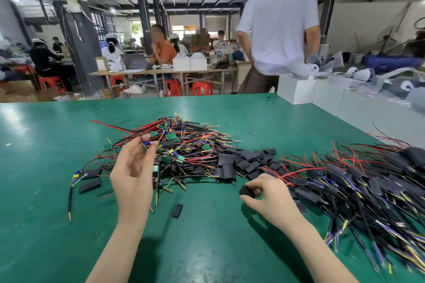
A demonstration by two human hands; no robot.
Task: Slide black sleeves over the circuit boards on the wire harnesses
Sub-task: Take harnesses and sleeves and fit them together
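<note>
My left hand (135,167) is raised over the near edge of a heap of unsleeved wire harnesses (184,145) with small green circuit boards. Its fingertips pinch the blue end of one harness (146,144), whose green board and wires hang down behind the palm. My right hand (266,195) hovers low over the table and pinches a black sleeve (247,191), squeezing it open. A pile of loose flat black sleeves (239,163) lies between the heap and my right hand. At the right lies a large heap of sleeved harnesses (368,186).
The green table mat (207,248) spreads under everything. One loose sleeve (177,210) lies between my hands; two more sleeves and a harness lie at the left (88,179). White boxes (322,96) line the far right edge. A person in a white shirt (278,25) stands beyond the table.
</note>
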